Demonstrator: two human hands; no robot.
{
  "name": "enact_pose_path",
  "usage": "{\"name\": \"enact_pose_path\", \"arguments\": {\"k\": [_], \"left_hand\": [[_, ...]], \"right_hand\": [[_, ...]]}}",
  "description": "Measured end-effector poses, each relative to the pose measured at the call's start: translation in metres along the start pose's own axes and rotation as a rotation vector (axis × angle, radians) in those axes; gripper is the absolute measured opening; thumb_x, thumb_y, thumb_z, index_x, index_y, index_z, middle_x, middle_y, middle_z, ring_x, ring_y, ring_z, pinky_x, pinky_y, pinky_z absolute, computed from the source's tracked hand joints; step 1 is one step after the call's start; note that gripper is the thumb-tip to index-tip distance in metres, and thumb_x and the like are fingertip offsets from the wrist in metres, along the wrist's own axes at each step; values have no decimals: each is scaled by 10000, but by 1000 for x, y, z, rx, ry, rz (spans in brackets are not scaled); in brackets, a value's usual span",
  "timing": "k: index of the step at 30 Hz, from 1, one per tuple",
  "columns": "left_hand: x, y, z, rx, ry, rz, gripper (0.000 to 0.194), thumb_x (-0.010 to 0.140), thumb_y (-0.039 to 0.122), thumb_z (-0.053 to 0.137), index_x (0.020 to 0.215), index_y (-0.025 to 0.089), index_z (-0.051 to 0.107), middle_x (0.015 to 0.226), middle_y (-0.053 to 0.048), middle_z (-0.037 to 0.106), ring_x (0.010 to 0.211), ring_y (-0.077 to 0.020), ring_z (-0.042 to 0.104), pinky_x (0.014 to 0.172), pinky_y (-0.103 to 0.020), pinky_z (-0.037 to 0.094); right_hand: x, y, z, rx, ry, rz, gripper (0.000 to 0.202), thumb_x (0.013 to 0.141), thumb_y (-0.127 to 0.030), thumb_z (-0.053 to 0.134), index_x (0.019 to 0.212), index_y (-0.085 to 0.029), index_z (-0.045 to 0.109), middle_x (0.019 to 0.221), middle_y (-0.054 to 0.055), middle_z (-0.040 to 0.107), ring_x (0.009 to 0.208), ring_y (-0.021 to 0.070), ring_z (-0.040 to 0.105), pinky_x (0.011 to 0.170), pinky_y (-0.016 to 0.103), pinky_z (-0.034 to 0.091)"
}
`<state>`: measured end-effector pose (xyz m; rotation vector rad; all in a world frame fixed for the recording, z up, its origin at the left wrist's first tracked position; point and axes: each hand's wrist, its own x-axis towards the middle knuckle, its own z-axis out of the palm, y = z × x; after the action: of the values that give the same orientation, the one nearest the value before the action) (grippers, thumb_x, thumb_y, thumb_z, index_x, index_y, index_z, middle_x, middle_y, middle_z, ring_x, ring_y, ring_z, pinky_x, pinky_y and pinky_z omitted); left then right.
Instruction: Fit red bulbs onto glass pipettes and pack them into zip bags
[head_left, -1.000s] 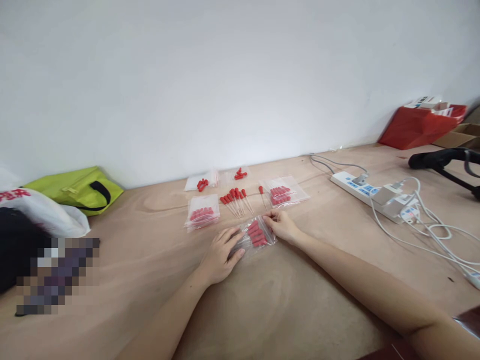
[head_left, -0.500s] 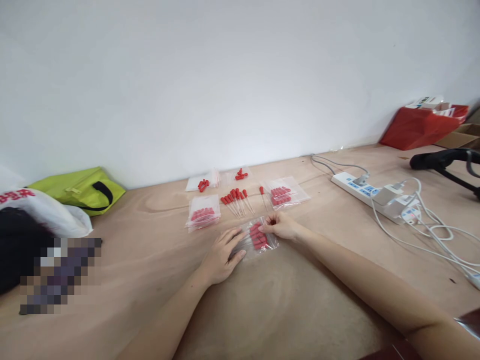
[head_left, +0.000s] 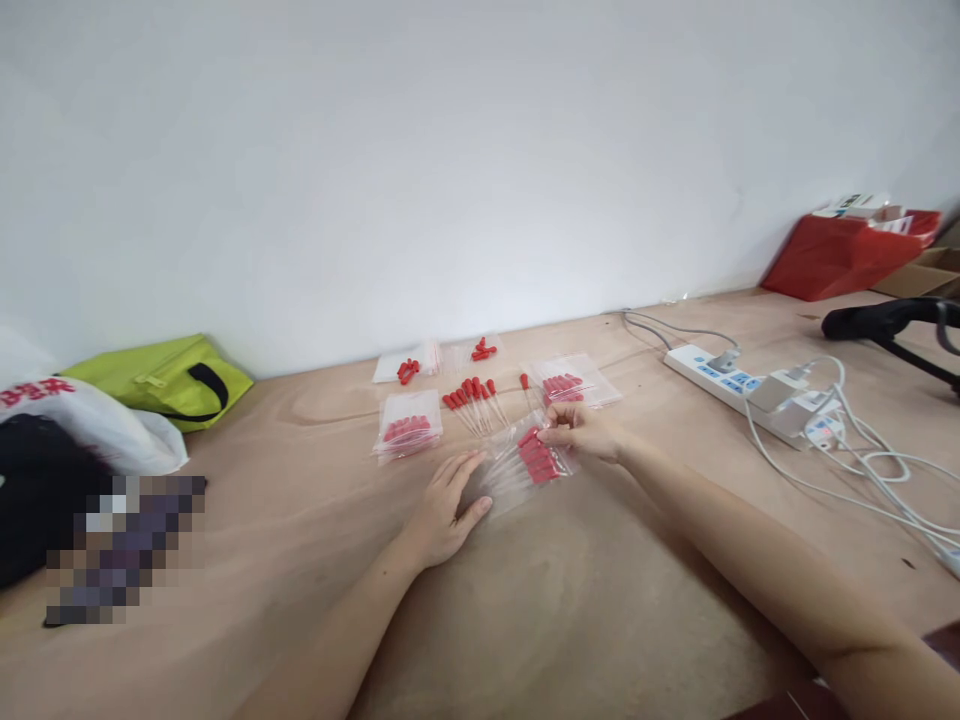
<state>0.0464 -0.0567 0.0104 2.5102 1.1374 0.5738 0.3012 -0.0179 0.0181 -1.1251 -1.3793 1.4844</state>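
Observation:
A clear zip bag [head_left: 525, 462] holding several red-bulbed droppers lies slanted near the middle of the table. My right hand [head_left: 581, 432] pinches its upper right edge between thumb and fingers. My left hand [head_left: 448, 508] rests on the table at the bag's left end, fingers apart and holding nothing. Just beyond are loose glass droppers [head_left: 471, 395] with red bulbs, and a single dropper [head_left: 526, 388] lies apart to their right. Filled bags sit on either side: a left stack [head_left: 409, 428] and a right stack [head_left: 577, 378].
Loose red bulbs [head_left: 407, 371] lie on white bags by the wall, with more red bulbs [head_left: 484, 349] beside them. A power strip [head_left: 705, 372] with tangled cables is at right. Green bag [head_left: 161, 375] at left, red bag [head_left: 836, 255] at far right.
My right hand has moved slightly right and away from me, drawing the zip bag with it. The bag has slid away from my left hand, which has stayed almost still.

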Motion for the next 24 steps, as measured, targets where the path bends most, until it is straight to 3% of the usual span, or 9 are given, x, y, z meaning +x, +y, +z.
{"name": "enact_pose_path", "arguments": {"k": [3,8,11,14,19,22,24], "left_hand": [[0,0,0,5,-10,-8,444,849,289,444,1265,168,345,1285,-103,422,1201,-219,361,1008,-406,319],[0,0,0,11,-29,-25,431,850,295,440,1257,185,348,1273,-99,430,1186,-226,376,998,-422,327],[-1,1,0,11,-32,-30,430,850,300,440,1257,202,344,1270,-93,431,1182,-227,382,991,-426,332],[-1,0,-1,9,-34,-25,431,849,301,441,1256,198,343,1263,-95,434,1175,-224,388,987,-420,337],[0,0,-1,13,-37,-25,418,845,304,447,1243,204,367,1251,-91,447,1168,-227,396,983,-423,341],[0,0,-1,24,-41,-25,403,842,307,449,1225,196,395,1250,-92,449,1168,-228,399,983,-419,344],[0,-1,0,30,-42,-27,395,842,310,450,1216,190,411,1251,-95,449,1168,-228,399,982,-416,345]], "right_hand": [[4,-7,-17,86,121,-66,370,522,-401,732,636,-185,454,541,-63,532,458,72,486,442,197,381],[20,-3,-45,261,539,-259,426,510,-454,717,634,-206,394,585,-61,526,515,93,519,501,239,452],[29,12,-48,289,702,-281,418,509,-454,705,637,-213,388,617,-45,535,573,114,543,543,263,475],[33,26,-41,247,779,-218,371,550,-447,671,635,-216,393,609,-22,533,582,135,552,536,272,468],[24,30,-37,-210,988,18,451,554,-510,639,813,-199,440,698,35,560,623,183,567,532,287,446],[19,23,-56,-546,1152,92,470,638,-531,549,933,-178,451,841,83,575,759,212,575,635,312,440],[21,21,-76,-709,1149,151,329,708,-441,496,902,-176,499,899,104,580,842,230,568,700,340,426]]}}
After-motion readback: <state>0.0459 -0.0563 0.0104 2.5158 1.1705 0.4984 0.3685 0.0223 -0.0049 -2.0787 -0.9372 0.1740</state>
